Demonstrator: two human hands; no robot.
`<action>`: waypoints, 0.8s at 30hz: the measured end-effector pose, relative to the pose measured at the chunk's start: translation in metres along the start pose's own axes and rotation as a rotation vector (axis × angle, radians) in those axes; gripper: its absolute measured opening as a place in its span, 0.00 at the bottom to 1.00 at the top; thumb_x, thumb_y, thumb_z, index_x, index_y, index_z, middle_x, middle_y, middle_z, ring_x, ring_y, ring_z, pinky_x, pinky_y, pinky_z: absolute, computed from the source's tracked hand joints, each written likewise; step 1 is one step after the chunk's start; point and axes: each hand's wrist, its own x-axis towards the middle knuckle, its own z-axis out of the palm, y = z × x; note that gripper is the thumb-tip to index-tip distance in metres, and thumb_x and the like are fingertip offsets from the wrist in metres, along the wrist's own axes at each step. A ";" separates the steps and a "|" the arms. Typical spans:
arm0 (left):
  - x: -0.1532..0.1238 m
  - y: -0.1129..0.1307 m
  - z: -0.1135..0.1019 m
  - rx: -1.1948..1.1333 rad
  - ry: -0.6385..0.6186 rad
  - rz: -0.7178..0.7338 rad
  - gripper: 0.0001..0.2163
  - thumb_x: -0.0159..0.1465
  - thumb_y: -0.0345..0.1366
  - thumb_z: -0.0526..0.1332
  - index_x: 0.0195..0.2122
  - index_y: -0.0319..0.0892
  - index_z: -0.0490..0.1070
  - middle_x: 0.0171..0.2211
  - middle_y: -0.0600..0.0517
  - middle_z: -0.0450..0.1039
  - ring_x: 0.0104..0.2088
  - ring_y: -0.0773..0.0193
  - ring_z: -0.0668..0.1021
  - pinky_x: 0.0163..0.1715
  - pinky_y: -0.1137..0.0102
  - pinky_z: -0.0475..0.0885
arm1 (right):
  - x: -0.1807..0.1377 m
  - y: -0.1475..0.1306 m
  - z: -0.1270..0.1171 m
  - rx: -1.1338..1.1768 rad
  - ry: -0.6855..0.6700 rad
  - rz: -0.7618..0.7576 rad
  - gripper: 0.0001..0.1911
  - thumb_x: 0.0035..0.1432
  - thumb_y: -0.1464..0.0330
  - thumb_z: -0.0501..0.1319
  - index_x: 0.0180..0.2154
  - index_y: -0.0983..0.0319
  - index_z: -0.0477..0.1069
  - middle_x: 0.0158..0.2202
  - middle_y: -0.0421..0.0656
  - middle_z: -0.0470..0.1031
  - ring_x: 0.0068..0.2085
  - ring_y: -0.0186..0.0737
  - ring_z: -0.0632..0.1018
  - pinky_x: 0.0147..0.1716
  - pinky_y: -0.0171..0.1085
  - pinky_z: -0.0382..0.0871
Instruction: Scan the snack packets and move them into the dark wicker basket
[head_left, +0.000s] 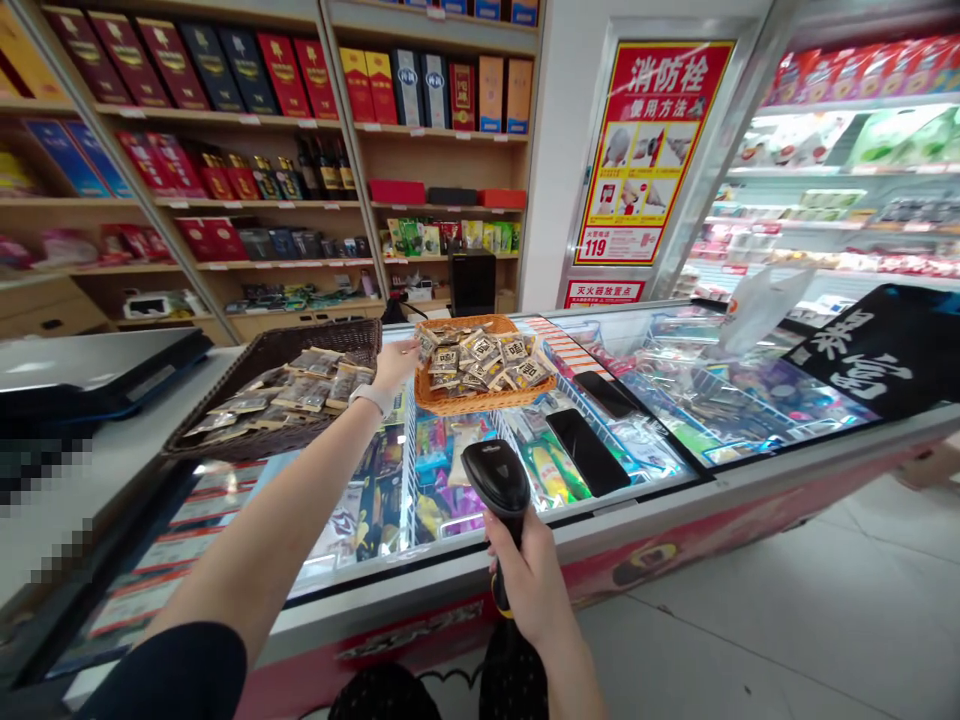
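My left hand [396, 366], a white band on its wrist, reaches to the left end of an orange wicker basket [487, 405]. Its fingers close at the rim, beside the small packets [480, 350] heaped inside; the fingertips are partly hidden. In my right hand [529, 575] is a black handheld barcode scanner [499, 478], held upright by its handle in front of the freezer. Left of the orange basket, a dark brown wicker basket [225, 385] holds similar packets [300, 385].
Both baskets rest on a glass-topped chest freezer [442, 545] with packaged goods inside. Two black phones [589, 452] lie on the glass to the right, near a black printed bag [885, 350] and a clear plastic bag [765, 305]. Boxed-goods shelves [247, 120] stand behind.
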 end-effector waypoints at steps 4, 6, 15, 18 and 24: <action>-0.029 -0.003 -0.025 -0.512 -0.027 -0.088 0.23 0.49 0.38 0.75 0.46 0.36 0.80 0.38 0.43 0.82 0.38 0.60 0.81 0.39 0.69 0.72 | -0.002 0.000 0.004 0.004 -0.037 0.004 0.25 0.68 0.48 0.58 0.47 0.63 0.77 0.32 0.46 0.79 0.32 0.46 0.80 0.25 0.36 0.72; -0.050 -0.007 -0.036 -0.658 -0.086 -0.148 0.23 0.48 0.35 0.76 0.46 0.37 0.80 0.37 0.45 0.82 0.39 0.61 0.81 0.40 0.70 0.73 | -0.003 0.000 0.006 -0.001 -0.058 0.005 0.25 0.68 0.48 0.58 0.47 0.63 0.77 0.32 0.46 0.79 0.32 0.46 0.79 0.26 0.36 0.73; -0.140 -0.022 -0.051 -0.986 -0.096 -0.306 0.12 0.58 0.30 0.72 0.43 0.38 0.79 0.40 0.44 0.83 0.45 0.60 0.83 0.51 0.68 0.76 | -0.011 -0.004 0.022 -0.002 -0.100 -0.012 0.26 0.68 0.49 0.58 0.50 0.64 0.77 0.38 0.50 0.81 0.40 0.50 0.81 0.27 0.36 0.73; -0.153 -0.017 -0.050 -1.114 -0.176 -0.399 0.09 0.66 0.37 0.68 0.44 0.39 0.77 0.45 0.42 0.82 0.49 0.58 0.83 0.55 0.66 0.75 | -0.013 -0.006 0.026 -0.010 -0.109 -0.003 0.26 0.68 0.48 0.58 0.50 0.64 0.77 0.37 0.49 0.81 0.40 0.50 0.82 0.28 0.36 0.73; -0.161 -0.023 -0.045 -1.227 -0.331 -0.587 0.14 0.67 0.47 0.67 0.37 0.41 0.72 0.45 0.43 0.81 0.51 0.51 0.83 0.57 0.56 0.75 | -0.013 -0.008 0.033 -0.014 -0.097 -0.008 0.25 0.67 0.49 0.59 0.48 0.63 0.78 0.34 0.48 0.80 0.39 0.50 0.81 0.29 0.37 0.72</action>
